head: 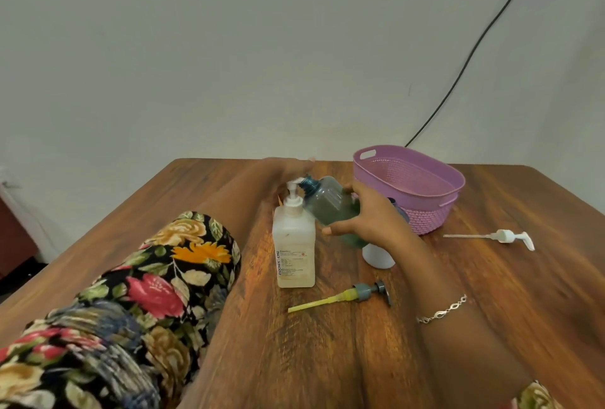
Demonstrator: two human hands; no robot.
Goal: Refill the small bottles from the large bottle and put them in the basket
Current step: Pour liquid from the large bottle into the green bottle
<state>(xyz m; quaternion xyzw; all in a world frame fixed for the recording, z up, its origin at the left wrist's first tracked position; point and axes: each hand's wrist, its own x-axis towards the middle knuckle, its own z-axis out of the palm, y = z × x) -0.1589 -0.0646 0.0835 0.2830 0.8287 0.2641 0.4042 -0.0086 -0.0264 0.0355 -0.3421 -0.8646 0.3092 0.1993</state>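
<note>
The large white pump bottle [295,251] stands upright in the middle of the wooden table [327,359]. My left hand [288,166] hovers blurred just above its pump head, fingers stretched out flat. My right hand [366,215] grips a small blue-grey see-through bottle [327,204], tilted with its open neck right at the pump's nozzle. A small white bottle [378,256] stands behind my right wrist, mostly hidden. The purple basket [425,209] sits at the back right, and nothing shows inside it.
A grey pump with a yellow tube [347,297] lies in front of the large bottle. A white pump with a long tube [504,237] lies at the right. A black cable [474,48] runs down the wall behind the basket.
</note>
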